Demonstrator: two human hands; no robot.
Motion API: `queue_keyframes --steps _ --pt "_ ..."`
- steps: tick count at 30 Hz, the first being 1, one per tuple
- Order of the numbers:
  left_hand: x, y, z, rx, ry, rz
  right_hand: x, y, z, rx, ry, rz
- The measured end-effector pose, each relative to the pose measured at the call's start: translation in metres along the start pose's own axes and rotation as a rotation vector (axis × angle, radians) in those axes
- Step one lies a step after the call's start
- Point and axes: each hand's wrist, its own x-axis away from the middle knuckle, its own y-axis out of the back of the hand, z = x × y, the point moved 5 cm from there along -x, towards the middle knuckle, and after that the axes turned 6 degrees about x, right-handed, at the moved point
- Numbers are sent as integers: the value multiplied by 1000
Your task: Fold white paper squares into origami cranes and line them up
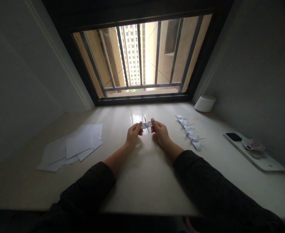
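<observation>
My left hand [133,133] and my right hand [160,132] are held close together over the middle of a pale desk [142,174]. Both pinch a small folded white paper figure [146,124], each at one end, with the fingertips closed on it. The figure has thin points sticking up and hangs just above the desk surface. Dark sleeves cover both forearms.
Loose white sheets [72,146] lie in a spread pile at the left. A row of several folded paper figures [189,132] runs along the right. Farther right lie a phone [253,150] and a white round object [205,103]. A barred window [140,58] stands behind.
</observation>
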Motion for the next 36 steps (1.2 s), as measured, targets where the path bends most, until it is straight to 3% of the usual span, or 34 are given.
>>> queue_keyframes --steps 3,6,13,15,18,21,25,29,36 --pt "1 0 1 18 22 16 -5 7 0 -30 -34 -36" --pt "4 0 -6 -60 -52 51 -8 11 2 -39 -55 -7" --pt "14 -12 -13 -233 -174 276 -7 5 3 38 -64 232" --pt "13 -11 -10 -215 -182 269 -6 3 2 84 -54 288" --pt "11 -6 -9 -166 -187 198 -8 5 3 93 -9 253" --pt "8 -3 -9 -68 -189 144 -11 10 6 74 102 192" --pt "4 -2 -6 82 -163 123 -11 10 10 153 261 251" --pt "3 -6 -3 138 -136 157 -7 8 12 199 325 317" --pt "3 -7 1 88 -168 216 -5 5 14 250 378 305"
